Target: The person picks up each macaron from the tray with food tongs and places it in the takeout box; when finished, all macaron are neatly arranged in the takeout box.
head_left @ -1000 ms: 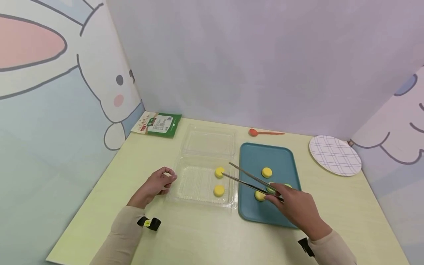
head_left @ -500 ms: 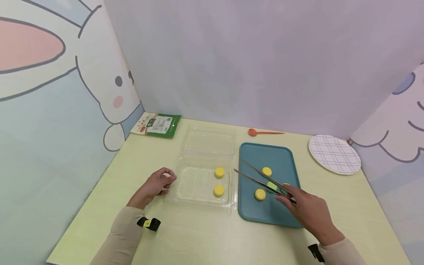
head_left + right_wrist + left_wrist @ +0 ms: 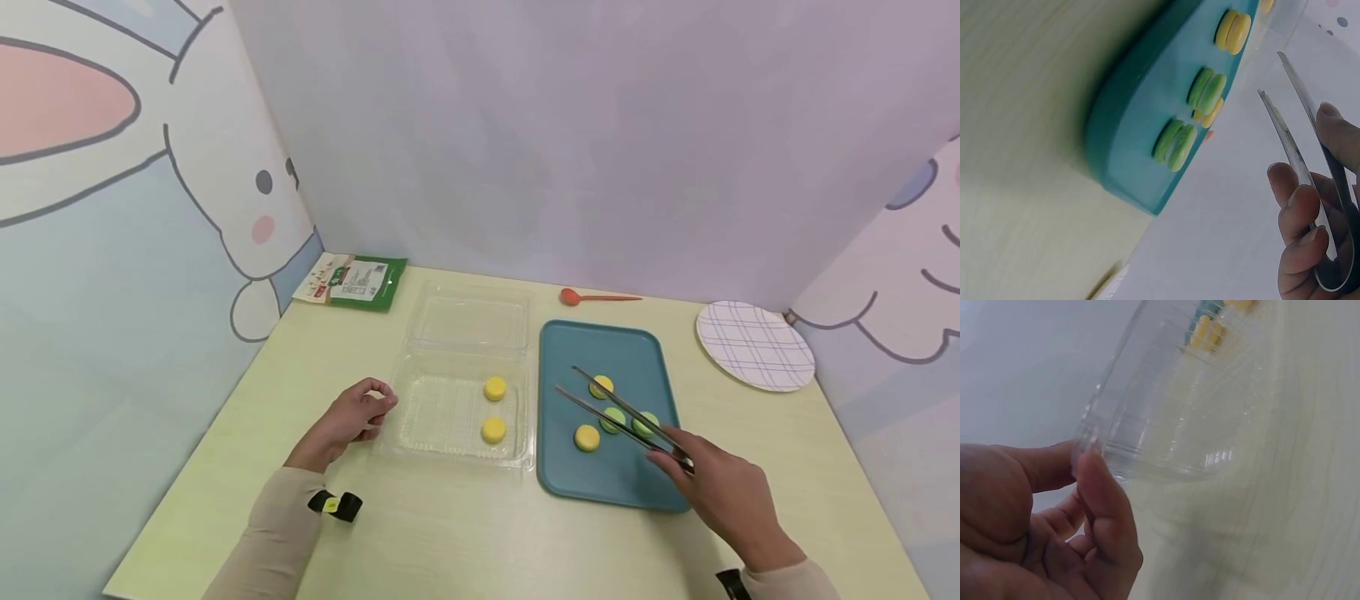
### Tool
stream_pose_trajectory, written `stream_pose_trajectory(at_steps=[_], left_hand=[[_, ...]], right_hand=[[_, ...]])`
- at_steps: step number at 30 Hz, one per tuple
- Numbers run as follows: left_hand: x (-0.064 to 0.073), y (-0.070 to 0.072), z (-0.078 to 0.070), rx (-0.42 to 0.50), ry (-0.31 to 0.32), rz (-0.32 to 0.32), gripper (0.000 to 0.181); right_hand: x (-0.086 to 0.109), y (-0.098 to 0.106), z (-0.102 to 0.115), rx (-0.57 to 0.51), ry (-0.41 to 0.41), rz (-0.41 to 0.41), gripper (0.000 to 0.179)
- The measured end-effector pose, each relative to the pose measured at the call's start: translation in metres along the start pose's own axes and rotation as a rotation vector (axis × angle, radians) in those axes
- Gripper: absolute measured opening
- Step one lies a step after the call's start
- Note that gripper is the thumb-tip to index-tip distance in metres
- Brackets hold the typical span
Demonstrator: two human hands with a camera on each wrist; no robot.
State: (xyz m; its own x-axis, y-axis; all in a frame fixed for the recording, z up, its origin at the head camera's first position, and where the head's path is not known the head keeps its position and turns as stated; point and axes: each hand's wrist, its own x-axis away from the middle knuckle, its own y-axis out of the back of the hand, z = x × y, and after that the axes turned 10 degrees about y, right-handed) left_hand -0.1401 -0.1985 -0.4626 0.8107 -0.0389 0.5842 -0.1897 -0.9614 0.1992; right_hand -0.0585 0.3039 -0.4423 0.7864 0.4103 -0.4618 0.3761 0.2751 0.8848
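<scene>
My left hand (image 3: 357, 419) pinches the left rim of a clear plastic clamshell box (image 3: 442, 417) between thumb and finger, as the left wrist view shows closely. Inside the box, toward its right side, lie two yellow macarons, a rear one (image 3: 494, 388) and a front one (image 3: 493, 430). Metal tongs (image 3: 1294, 144) are held in my right hand (image 3: 731, 492), their tips apart with nothing between them. They hover over a teal tray (image 3: 570, 475). On it are two yellow macarons, (image 3: 587, 437) being the nearer, and two green macarons, one (image 3: 612, 420) beneath the tongs.
The box's lid (image 3: 471, 321) lies folded back behind it. A green and white packet (image 3: 352, 282) is at the back left, and an orange spoon (image 3: 600, 297) lies behind the tray. A checked plate (image 3: 755, 346) sits at the right.
My right hand has drawn the tongs away to the right, from the rear yellow macaron in the box to above the tray. My left hand stays at the box's rim.
</scene>
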Motion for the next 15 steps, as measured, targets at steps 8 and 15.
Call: stream_pose_trajectory(at_steps=[8, 15], left_hand=[[-0.001, 0.000, 0.001, 0.005, 0.002, 0.001, 0.021], [0.000, 0.000, 0.000, 0.009, -0.004, 0.008, 0.021]], right_hand=[[0.009, -0.002, -0.006, 0.006, -0.035, -0.005, 0.045], [0.012, -0.002, -0.012, 0.022, -0.025, -0.038, 0.058]])
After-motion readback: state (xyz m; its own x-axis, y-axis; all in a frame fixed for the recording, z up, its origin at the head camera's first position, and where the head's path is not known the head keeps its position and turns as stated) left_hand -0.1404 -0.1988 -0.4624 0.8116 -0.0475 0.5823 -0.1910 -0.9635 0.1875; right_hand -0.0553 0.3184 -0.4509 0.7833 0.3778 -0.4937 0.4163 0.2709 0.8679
